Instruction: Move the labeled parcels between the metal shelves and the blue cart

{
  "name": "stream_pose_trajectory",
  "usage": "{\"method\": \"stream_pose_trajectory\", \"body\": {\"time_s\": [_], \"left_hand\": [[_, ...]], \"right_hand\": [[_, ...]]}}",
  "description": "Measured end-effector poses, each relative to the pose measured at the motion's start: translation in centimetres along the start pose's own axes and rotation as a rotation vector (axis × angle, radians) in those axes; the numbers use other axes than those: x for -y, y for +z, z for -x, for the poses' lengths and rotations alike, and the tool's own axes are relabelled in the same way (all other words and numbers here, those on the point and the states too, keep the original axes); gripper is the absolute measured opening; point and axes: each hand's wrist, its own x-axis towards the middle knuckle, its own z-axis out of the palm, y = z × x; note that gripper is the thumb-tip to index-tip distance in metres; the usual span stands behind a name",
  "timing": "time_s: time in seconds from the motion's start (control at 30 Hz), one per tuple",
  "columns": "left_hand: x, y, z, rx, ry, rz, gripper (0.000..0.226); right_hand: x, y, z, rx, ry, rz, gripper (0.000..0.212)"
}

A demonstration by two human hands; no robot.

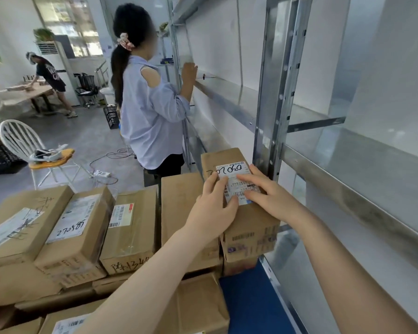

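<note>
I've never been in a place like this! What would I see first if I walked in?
First, the left hand and the right hand lying flat on the white label of a brown parcel, which tops a stack right beside the metal shelves. More cardboard parcels are piled to the left, with the blue cart showing below. Ahead, a person in a pale shirt stands at the shelves.

Brown parcels (135,237) carry white labels (232,171) with black writing; the cart (249,304) at 6 o'clock is blue, the shelves (372,162) grey.
</note>
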Motion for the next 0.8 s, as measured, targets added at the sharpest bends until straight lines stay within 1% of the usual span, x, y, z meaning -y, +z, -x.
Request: {"method": "stream_pose_trajectory", "body": {"time_s": [0.13,0.27,0.43,0.53,0.63,0.7,0.8], "left_hand": [[1.8,0.7,-1.3,0.067,-0.022,-0.037,0.06],[3.4,1.5,-2.0,0.146,-0.058,-0.107,0.057],[4.4,1.9,-3.0,0.137,-0.051,-0.139,0.057],[4.2,1.5,-3.4,0.153,-0.059,-0.147,0.056],[3.6,0.8,-2.2,0.145,-0.04,-0.188,0.053],[2.8,0.1,-0.6,0.131,0.014,-0.23,0.053],[0.3,-0.3,1.8,0.141,0.157,-0.257,0.051]], "right_hand": [[-2.2,1.2,-1.4,0.01,0.035,-0.021,0.042],[-4.1,2.2,-1.9,0.04,0.115,-0.051,0.038],[-4.2,2.3,-2.8,-0.009,0.135,-0.046,0.037],[-3.2,2.5,-2.7,-0.13,0.101,0.048,0.038],[-2.1,2.4,-0.3,-0.261,0.048,0.142,0.036],[-1.5,2.4,2.8,-0.291,0.032,0.171,0.035],[-0.8,2.9,9.5,-0.366,0.092,0.084,0.035]]}}
